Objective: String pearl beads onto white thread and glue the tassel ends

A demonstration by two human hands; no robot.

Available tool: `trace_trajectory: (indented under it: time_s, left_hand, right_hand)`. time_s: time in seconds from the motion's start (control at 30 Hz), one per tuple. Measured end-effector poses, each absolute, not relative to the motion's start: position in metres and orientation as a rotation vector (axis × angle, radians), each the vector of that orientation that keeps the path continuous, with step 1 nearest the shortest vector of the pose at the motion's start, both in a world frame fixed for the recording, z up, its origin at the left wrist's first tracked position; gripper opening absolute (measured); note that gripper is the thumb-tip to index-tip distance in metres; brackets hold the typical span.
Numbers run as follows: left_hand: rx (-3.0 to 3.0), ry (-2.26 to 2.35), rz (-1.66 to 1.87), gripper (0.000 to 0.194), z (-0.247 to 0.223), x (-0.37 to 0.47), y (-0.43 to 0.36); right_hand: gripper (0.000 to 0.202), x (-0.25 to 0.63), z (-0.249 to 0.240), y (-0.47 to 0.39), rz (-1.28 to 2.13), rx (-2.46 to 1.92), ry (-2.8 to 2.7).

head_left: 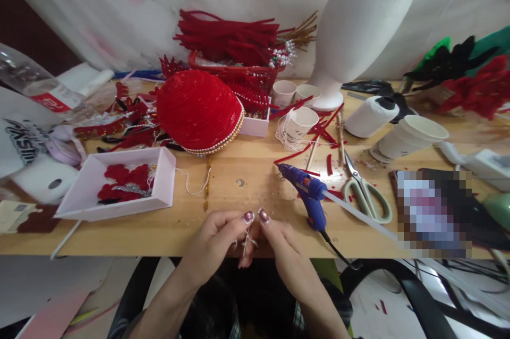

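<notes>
At the table's front edge my left hand (215, 235) and my right hand (281, 238) are close together, thumbs nearly meeting. Between their pinched fingers runs a thin whitish thread (246, 243); its ends are partly hidden by the fingers. Just right of my right hand lies a blue glue gun (305, 190) with a long glue stick in its back. Further left, a white box (163, 182) holds red tufts and silvery pieces. Behind my hands sits a red, rounded cap (195, 110) with a pearl-like trim.
A white mannequin head (358, 31) stands at the back. Scissors (366, 193) lie right of the glue gun. Paper cups (300, 124), a white thread spool (370, 116) and a red basket (255, 76) of red stems crowd the rear. A plastic bottle (43, 89) leans at left.
</notes>
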State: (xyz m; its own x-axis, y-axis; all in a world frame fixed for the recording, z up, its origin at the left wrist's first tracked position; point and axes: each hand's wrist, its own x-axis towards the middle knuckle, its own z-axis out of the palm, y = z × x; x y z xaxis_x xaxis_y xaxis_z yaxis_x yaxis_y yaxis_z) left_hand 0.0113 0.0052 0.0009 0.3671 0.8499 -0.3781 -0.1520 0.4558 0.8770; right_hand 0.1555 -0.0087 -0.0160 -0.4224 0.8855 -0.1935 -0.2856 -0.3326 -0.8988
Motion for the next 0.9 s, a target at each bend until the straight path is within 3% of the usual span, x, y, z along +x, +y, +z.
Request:
trace_trajectory:
  time_s: [0.17,0.27,0.43,0.6,0.9]
  left_hand:
    - [1.280,0.973,0.759,0.044,0.005,0.003,0.003]
    - [1.252,0.936,0.853,0.050,0.003,0.003,0.003]
    - [1.246,0.965,1.001,0.036,-0.001,0.003,-0.002]
    - [1.462,1.149,1.152,0.035,-0.001,0.005,-0.016]
    - [1.486,1.367,1.261,0.037,0.000,0.012,-0.017]
  right_hand:
    - [0.052,0.148,-0.018,-0.005,1.764,-1.013,-1.042]
    - [0.046,0.148,-0.018,-0.002,1.663,-1.021,-1.007]
    - [0.031,0.151,-0.028,0.001,1.529,-0.955,-1.022]
    - [0.021,0.149,-0.039,-0.006,1.185,-0.905,-1.133]
    - [0.017,0.146,-0.038,-0.010,0.931,-0.923,-1.265]
